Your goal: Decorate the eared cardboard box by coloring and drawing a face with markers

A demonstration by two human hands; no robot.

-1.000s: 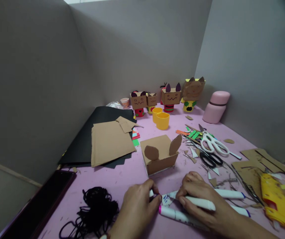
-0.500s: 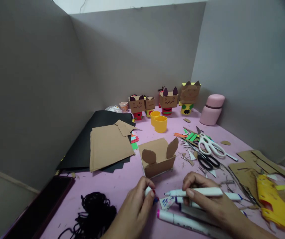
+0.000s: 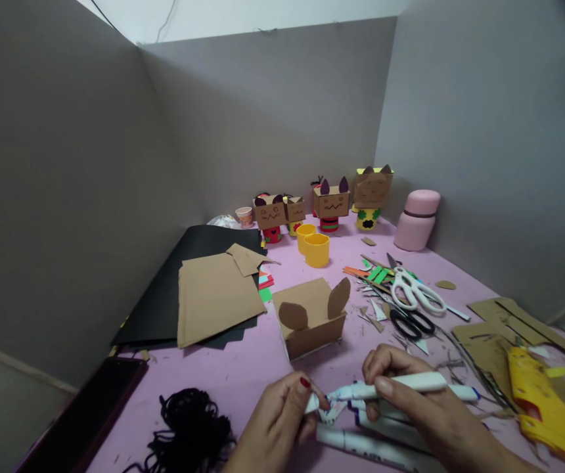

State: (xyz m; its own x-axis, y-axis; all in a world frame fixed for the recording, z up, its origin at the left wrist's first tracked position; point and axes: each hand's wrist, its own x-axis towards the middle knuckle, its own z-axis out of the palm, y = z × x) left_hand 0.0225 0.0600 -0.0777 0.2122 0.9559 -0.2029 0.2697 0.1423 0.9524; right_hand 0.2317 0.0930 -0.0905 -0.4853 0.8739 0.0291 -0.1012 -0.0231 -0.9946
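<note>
My right hand grips a white marker, its tip pointing left. In the fingers of my left hand is a small white marker cap, partly hidden by the fingertips. The cap and the marker's tip are close together; whether they touch I cannot tell. Under my hands lie several more white markers and a scrap of paper with blue strokes, mostly covered. Just beyond stands a cardboard box head with two upright oval ears.
Black yarn and a phone lie at left, cardboard sheets behind them. On the right are white scissors, black-handled scissors, scraps and a yellow glue gun. Yellow rings, cardboard figures and a pink flask stand farther back.
My left hand has turned and moved right, bringing the cap up to the marker's tip and covering the pink end of a marker on the table. My right hand has barely moved.
</note>
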